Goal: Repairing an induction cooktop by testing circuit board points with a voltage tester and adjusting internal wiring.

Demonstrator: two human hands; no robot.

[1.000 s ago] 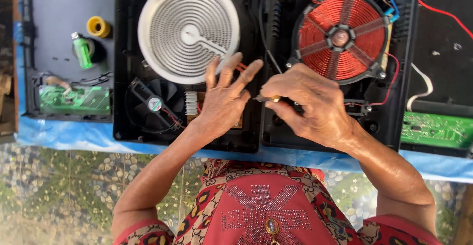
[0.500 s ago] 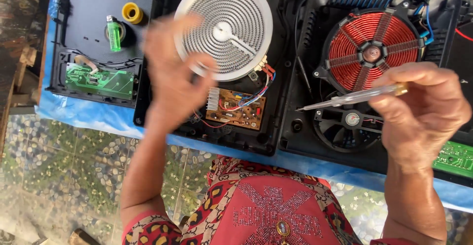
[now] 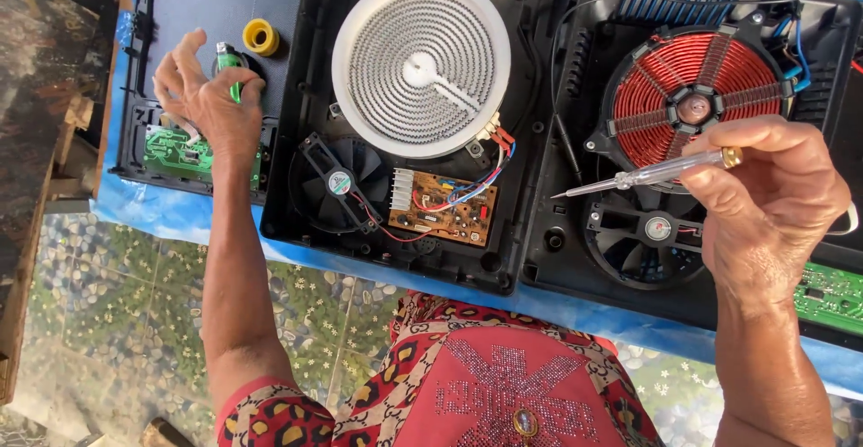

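Observation:
My left hand (image 3: 205,97) reaches far left, fingers spread, over a small green lighter (image 3: 228,57) lying on a black panel; thumb and fingers sit on either side of it without closing on it. My right hand (image 3: 771,203) grips a clear-handled screwdriver (image 3: 649,172), its tip pointing left above the gap between two opened black cooker housings. The left housing (image 3: 289,215) holds a white round heating element (image 3: 421,62), a brown circuit board (image 3: 442,206) and a black fan (image 3: 334,182). The right housing (image 3: 550,251) holds a red copper coil (image 3: 690,101).
A yellow tape roll (image 3: 261,36) lies beside the lighter. One green circuit board (image 3: 180,152) sits under my left wrist, another (image 3: 829,296) at the right edge. A second fan (image 3: 654,231) lies below the coil. A blue sheet (image 3: 184,222) covers the table edge; pebbled tile floor (image 3: 117,321) below.
My left hand left the brown circuit board and swung left to the green lighter. My right hand drew back to the right with the screwdriver, lifting it off the board.

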